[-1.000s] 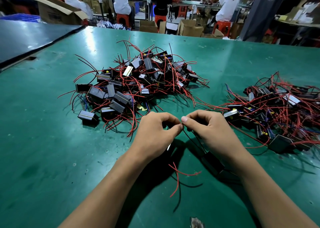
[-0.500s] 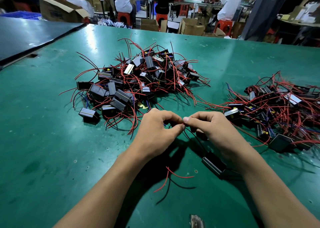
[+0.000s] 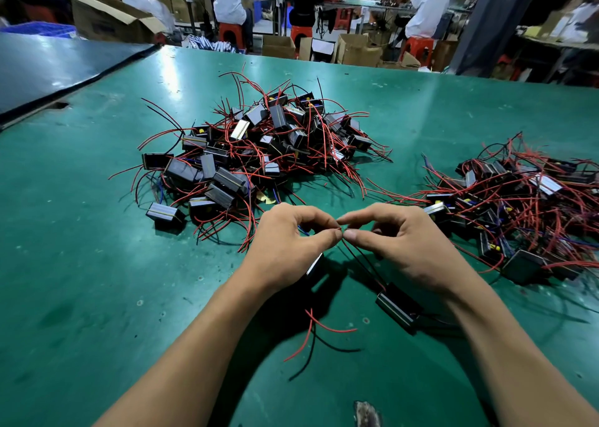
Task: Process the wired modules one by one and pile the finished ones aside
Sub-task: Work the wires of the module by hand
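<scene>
My left hand (image 3: 285, 248) and right hand (image 3: 411, 248) met above the green bench (image 3: 81, 264), not far in from its near edge. Each had its thumb and forefinger pinched together, tip to tip with the other hand, and the remaining fingers were loosely curled. Between the two pinches I held the wire ends (image 3: 340, 230), where a speck of red showed. From there thin black leads (image 3: 359, 261) ran down toward me to the black module (image 3: 397, 306) I was working on, which sat beneath my right wrist; I could not tell whether it hung clear of the bench or rested on it. The pale edge of a second module (image 3: 316, 266) showed under my left hand, mostly hidden by it. A loose red wire (image 3: 324, 326) and a black wire (image 3: 311, 355) trailed over the bench between my forearms. Just beyond my hands, around the middle of the bench, lay the large pile of modules (image 3: 259, 148), black blocks tangled in red and black wires. A second pile (image 3: 518, 193) lay toward the right, just beside my right hand, equally tangled. I could not tell which pile was the finished one. A darker bench (image 3: 48, 67) adjoined the left edge. Past the far edge stood an open cardboard box (image 3: 107, 18), and people sat on red stools (image 3: 231, 32) with their backs to me.
</scene>
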The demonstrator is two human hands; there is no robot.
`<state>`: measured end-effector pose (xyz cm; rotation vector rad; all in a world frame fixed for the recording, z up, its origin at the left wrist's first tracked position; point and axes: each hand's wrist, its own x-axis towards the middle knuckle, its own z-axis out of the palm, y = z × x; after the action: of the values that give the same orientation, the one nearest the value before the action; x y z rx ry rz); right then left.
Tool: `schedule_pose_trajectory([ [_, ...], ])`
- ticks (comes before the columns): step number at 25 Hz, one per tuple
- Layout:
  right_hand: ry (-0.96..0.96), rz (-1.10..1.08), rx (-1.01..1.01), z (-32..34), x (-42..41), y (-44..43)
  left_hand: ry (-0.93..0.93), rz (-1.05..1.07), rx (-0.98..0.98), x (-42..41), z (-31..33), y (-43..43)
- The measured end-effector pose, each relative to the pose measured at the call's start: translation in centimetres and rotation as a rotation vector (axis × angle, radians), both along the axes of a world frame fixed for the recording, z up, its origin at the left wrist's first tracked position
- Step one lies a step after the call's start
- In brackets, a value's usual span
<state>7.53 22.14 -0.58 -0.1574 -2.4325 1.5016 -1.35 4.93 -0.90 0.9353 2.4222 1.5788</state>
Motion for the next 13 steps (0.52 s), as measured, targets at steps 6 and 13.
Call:
schedule_pose_trajectory([
  [6, 0.096, -0.055, 0.187, 0.0, 0.0, -0.7, 0.026, 0.0, -0.011, 0.1, -0.1, -0.1],
  [13, -0.111, -0.139, -0.149, 0.1, -0.9, -1.5, 0.163, 0.07, 0.007, 0.9, 0.1, 0.1],
])
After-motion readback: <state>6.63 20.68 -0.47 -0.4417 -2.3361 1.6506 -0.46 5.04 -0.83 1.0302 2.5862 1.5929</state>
